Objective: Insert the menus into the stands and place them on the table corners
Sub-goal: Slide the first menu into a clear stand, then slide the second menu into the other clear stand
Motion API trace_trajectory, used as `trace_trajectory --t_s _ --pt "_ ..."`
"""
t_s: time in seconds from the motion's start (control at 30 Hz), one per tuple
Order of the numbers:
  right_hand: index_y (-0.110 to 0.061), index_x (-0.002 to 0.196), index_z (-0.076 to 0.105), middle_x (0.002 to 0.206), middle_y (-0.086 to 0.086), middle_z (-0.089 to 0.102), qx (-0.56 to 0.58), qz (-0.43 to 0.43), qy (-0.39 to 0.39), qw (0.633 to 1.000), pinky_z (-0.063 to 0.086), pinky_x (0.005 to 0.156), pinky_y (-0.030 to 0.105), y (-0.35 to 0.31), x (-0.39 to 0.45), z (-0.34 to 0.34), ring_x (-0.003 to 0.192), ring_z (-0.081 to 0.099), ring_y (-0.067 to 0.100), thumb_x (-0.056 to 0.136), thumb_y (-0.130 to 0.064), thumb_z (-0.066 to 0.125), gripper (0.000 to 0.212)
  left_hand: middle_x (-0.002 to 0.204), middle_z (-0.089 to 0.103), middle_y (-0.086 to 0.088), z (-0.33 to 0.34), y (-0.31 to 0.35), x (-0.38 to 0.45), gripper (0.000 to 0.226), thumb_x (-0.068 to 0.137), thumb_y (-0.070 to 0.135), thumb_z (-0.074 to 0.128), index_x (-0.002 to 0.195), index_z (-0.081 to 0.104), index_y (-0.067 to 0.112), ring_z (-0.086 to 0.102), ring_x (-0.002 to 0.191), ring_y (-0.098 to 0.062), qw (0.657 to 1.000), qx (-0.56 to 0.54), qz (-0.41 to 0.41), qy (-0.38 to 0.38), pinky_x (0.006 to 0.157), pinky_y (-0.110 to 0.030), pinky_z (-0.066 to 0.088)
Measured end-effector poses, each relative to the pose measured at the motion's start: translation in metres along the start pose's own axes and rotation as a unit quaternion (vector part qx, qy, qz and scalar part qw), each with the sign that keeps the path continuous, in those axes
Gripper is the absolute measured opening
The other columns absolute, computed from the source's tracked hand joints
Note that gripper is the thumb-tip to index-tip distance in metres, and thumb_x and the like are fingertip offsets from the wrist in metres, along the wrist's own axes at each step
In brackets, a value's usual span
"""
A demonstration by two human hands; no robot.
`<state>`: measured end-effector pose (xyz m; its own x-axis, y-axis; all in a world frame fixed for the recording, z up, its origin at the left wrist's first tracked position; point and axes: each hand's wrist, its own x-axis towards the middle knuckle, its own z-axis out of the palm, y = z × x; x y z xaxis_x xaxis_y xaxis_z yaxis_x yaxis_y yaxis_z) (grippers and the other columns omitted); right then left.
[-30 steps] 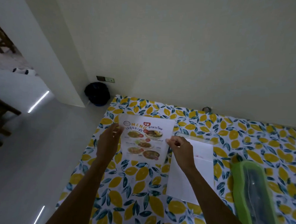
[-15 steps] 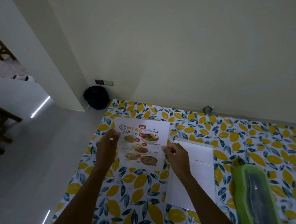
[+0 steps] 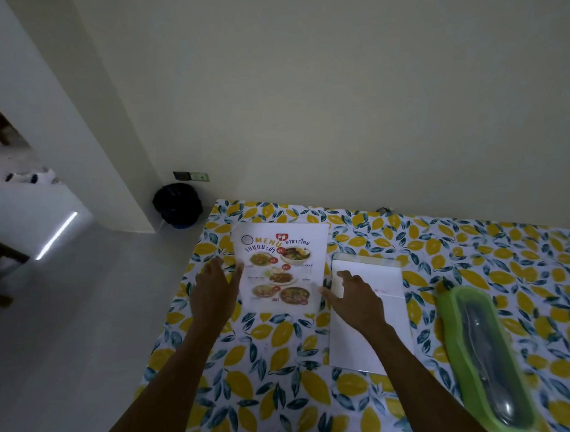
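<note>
Printed paper menu sheet with food photographs [image 3: 282, 268] near the far-left corner of the lemon-patterned bench [image 3: 300, 398]; whether already in a stand cannot be told. Left hand [image 3: 215, 286] and right hand [image 3: 355, 298], fingers spread, flank it. Likely next: the blank white sheet [image 3: 367, 322] alongside.

Glossy printed paper menu [image 3: 279, 265], smooth lemon-print tablecloth [image 3: 269, 363], matt white sheet [image 3: 367, 319], shiny green plastic case [image 3: 487, 362]

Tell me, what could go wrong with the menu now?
The menu sits near the table's far left corner, by the edge; a bump from the left hand might tip it off. The right hand hovers over the white sheet and could drag it askew.
</note>
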<state>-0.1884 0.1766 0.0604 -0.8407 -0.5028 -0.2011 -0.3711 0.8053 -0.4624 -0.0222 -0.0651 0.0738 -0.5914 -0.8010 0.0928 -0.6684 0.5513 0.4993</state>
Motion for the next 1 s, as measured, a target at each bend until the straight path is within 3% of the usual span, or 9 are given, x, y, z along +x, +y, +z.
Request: trace_trajectory --t_s 0.1,0.3,0.47,0.6,0.73,0.8,1.0 --pt "-0.026 0.138 0.043 0.128 0.008 0.058 -0.044 0.003 0.026 0.999 0.052 0.087 0.045 0.007 -0.023 -0.002 0.116 0.056 0.031 0.082 -0.079 0.039 0.077 0.106 0.063 -0.014 0.001 -0.006 -0.021 0.071 0.09 0.069 0.032 0.12 0.053 0.008 0.062 0.095 -0.033 0.995 0.074 0.057 -0.023 0.075 -0.044 0.053" --pt "-0.024 0.141 0.039 0.132 0.01 0.055 -0.104 0.024 0.037 0.994 0.051 0.087 0.045 0.023 -0.077 -0.007 0.117 0.054 0.033 0.087 -0.07 0.044 0.071 0.126 0.057 -0.013 0.013 0.006 -0.065 0.071 0.093 0.066 0.031 0.132 0.05 0.01 0.054 0.117 -0.033 0.986 0.069 0.136 -0.072 0.094 -0.049 0.047" --pt "-0.023 0.141 0.04 0.131 0.009 0.055 -0.099 0.059 0.046 0.992 0.052 0.088 0.045 0.044 -0.113 -0.017 0.119 0.054 0.032 0.087 -0.071 0.043 0.072 0.122 0.062 -0.019 0.025 0.038 -0.09 0.085 0.088 0.069 0.02 0.128 0.054 0.003 0.059 0.111 -0.037 0.974 0.075 0.195 -0.083 0.086 -0.049 0.052" --pt "-0.023 0.141 0.04 0.134 0.009 0.055 -0.1 0.078 0.058 0.99 0.048 0.093 0.044 0.069 -0.135 -0.025 0.122 0.053 0.031 0.088 -0.068 0.045 0.07 0.133 0.057 -0.019 0.039 0.062 -0.106 0.079 0.092 0.069 0.029 0.132 0.052 0.005 0.053 0.122 -0.037 0.968 0.083 0.206 -0.114 0.093 -0.05 0.047" --pt "-0.025 0.143 0.038 0.137 0.009 0.053 -0.093 0.107 0.048 0.989 0.049 0.094 0.047 0.095 -0.142 -0.03 0.124 0.052 0.031 0.087 -0.07 0.043 0.072 0.126 0.061 -0.017 0.063 0.077 -0.119 0.08 0.09 0.071 0.023 0.127 0.054 0.008 0.059 0.111 -0.036 0.96 0.08 0.231 -0.138 0.084 -0.049 0.051" --pt "-0.025 0.142 0.038 0.135 0.008 0.054 -0.087 0.11 0.043 0.989 0.049 0.095 0.048 0.107 -0.138 -0.029 0.122 0.053 0.031 0.087 -0.071 0.043 0.072 0.129 0.058 -0.016 0.074 0.085 -0.123 0.085 0.087 0.074 0.015 0.128 0.053 0.009 0.057 0.115 -0.036 0.961 0.069 0.224 -0.146 0.088 -0.049 0.05" --pt "-0.025 0.142 0.038 0.136 0.008 0.053 -0.076 0.097 0.0 0.992 0.05 0.093 0.048 0.148 -0.104 -0.019 0.121 0.054 0.032 0.087 -0.071 0.04 0.072 0.13 0.056 -0.013 0.116 0.108 -0.119 0.074 0.09 0.071 0.029 0.131 0.049 0.013 0.052 0.119 -0.033 0.962 0.092 0.182 -0.182 0.092 -0.049 0.048"
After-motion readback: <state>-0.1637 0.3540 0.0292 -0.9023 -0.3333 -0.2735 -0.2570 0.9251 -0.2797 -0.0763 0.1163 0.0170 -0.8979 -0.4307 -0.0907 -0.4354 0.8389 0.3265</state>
